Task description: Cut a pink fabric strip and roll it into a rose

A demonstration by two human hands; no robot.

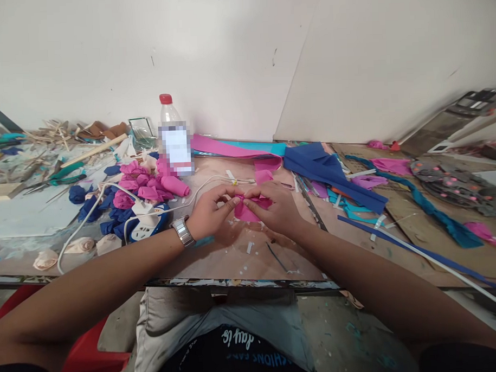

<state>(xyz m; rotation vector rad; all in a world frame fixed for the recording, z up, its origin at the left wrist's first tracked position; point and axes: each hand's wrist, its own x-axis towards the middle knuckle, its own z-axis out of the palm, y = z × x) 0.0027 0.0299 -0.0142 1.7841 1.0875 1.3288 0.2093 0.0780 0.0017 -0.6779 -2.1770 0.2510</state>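
Note:
Both of my hands meet over the middle of the brown work table (218, 257). Between them is a small folded piece of pink fabric (245, 212). My left hand (210, 211), with a metal watch on the wrist, pinches the fabric's left edge with closed fingers. My right hand (275, 209) curls over its right side and grips it. Part of the fabric is hidden under my right fingers.
A pile of rolled pink and blue fabric pieces (138, 187) lies to the left, beside a white power strip (146, 227) and its cable. A plastic bottle (173, 140) stands behind. Blue fabric sheets (329, 172) and strips lie right. Green pliers (64, 176) and wood sticks lie far left.

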